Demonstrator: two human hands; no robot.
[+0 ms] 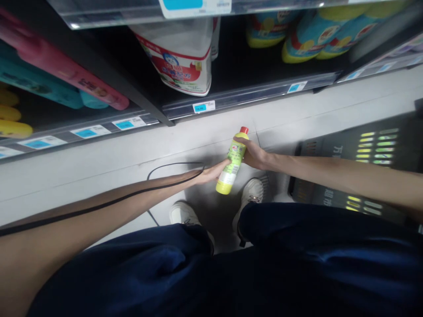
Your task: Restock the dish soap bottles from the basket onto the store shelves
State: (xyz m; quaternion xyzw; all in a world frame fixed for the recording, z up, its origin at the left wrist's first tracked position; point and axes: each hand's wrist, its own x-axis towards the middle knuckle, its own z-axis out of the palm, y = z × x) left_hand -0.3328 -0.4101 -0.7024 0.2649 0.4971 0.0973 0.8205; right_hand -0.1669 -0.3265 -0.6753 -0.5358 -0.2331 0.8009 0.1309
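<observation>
A yellow-green cleaner bottle (232, 160) with a red cap is held tilted above the floor, its cap towards the shelf and its label facing up. My right hand (254, 154) is closed round its upper part from the right, the thumb near the cap. From the left, my left hand (214, 172) grips the lower half, with the thumb on the label and the other fingers hidden beneath the bottle. A thin black cord (132, 193) runs along my left forearm and loops near the wrist.
Ahead, the bottom shelf (244, 97) carries a large white jug (185, 57) and blue bottles with yellow bases (310, 39). Pink bottles (72, 66) stand at left. On the floor at right lies a grey crate (343, 149) with slots. My shoes (183, 213) are below my hands.
</observation>
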